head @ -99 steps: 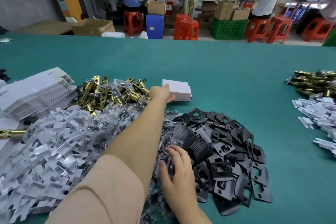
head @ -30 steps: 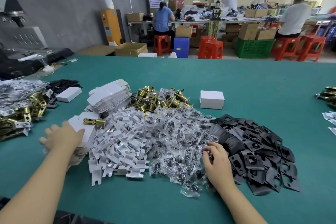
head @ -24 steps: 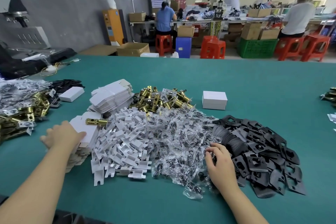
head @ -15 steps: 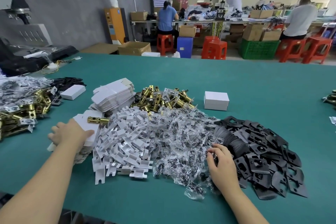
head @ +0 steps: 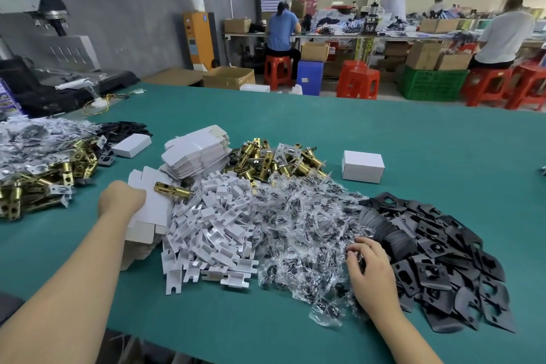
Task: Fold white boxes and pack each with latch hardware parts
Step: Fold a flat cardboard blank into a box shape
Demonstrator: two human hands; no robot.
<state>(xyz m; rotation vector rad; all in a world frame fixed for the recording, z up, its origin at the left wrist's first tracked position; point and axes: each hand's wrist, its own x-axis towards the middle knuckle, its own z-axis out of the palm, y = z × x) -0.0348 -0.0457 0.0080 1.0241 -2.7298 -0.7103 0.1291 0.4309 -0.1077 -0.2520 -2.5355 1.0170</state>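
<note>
A: Far left, at nine o'clock: heap of brass latches [head: 44, 177] and crinkly bags on the green counter [head: 369, 133].
B: Next, left hand [head: 122, 198] resting on the stack of flat white boxes [head: 147, 216]; fingers curled at the top sheet's edge, actual pinch impossible to confirm. Lone brass latch [head: 172, 188] lying on that same stack, just beside the knuckles.
A: Risk there: lifting the top sheet could tip that smooth round latch off. Thin card, easily creased too.
B: Centre: pile of white plastic clips [head: 212, 230], flat and notched. Then clear screw bags [head: 304, 233], slippery, tangled.
A: Right hand [head: 370, 272] at five o'clock, fingers bent into the bags beside the black plates [head: 437, 260]; something dark under the fingertips, grip unclear.
B: Likely trouble: several bags dragged up together. Stamped plates matte, sharp-cornered, apt to snag film.
A: Folded box [head: 362, 166] at one o'clock, closed, well apart from both hands.
</note>
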